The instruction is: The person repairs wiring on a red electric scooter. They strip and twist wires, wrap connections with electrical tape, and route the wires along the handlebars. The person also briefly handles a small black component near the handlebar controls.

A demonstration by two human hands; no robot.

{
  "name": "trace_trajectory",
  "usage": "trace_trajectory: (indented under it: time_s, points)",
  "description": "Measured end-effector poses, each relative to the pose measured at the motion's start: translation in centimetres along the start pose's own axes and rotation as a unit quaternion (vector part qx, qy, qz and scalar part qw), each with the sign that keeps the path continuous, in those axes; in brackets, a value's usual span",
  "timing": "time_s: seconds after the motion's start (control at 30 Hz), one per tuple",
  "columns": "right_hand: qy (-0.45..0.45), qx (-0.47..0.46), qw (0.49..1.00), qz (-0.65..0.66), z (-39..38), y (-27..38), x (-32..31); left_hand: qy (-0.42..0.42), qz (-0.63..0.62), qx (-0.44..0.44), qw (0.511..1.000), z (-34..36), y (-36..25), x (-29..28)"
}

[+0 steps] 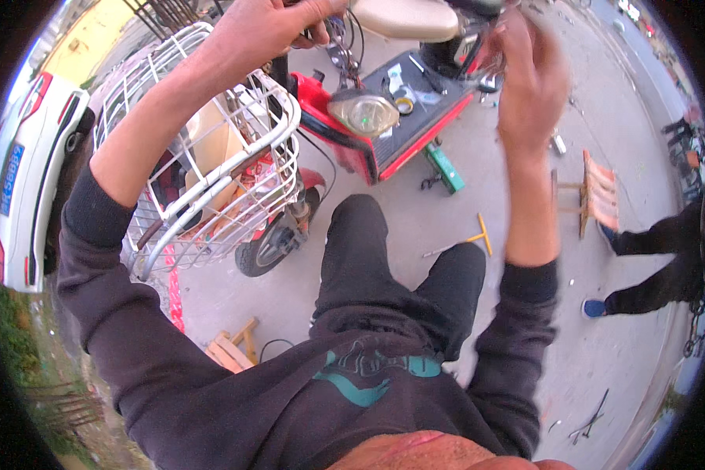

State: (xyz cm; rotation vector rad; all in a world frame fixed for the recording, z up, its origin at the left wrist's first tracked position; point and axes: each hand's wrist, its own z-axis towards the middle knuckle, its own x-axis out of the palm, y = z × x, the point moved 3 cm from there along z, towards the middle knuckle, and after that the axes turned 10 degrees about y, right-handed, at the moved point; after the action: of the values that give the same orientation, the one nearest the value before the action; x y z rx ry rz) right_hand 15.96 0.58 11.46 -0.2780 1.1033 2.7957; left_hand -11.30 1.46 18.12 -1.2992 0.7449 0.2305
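My left hand (290,19) is at the top edge with its fingers curled. It is next to a bundle of wires (341,51) on a red electric scooter; what it grips I cannot make out. My right hand (531,90) is raised to the right of the scooter seat (407,19), its fingers smeared by motion. Below the wires, a loose headlight (363,114) rests at the edge of the black footboard (403,141). On that board lie a roll of tape (403,105), a dark slim tool (426,72) and bits of paper or plastic.
A white wire basket (188,205) stands at left above the front wheel (270,244). On the ground lie a green box-shaped object (444,167) and a yellow T-handle wrench (482,235). Stools (599,192) stand nearby. A person (658,258) is at right, a white car (35,184) at left.
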Motion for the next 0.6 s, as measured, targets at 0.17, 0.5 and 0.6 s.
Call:
trace_trajectory:
  time_s: [0.17,0.5,0.6]
  points:
    - [0.084,0.569,0.679,0.456,-10.9,-14.7,8.0,-0.189,-0.152,0.076,0.967,0.5,-0.1,-2.9]
    - [0.128,0.520,0.635,0.557,-7.5,-17.1,15.5,-0.183,0.074,0.037,0.980,0.1,2.8,-3.1]
    - [0.136,0.537,0.616,0.560,-7.1,-18.6,14.4,-0.070,0.077,-0.004,0.995,-1.0,2.7,-1.2]
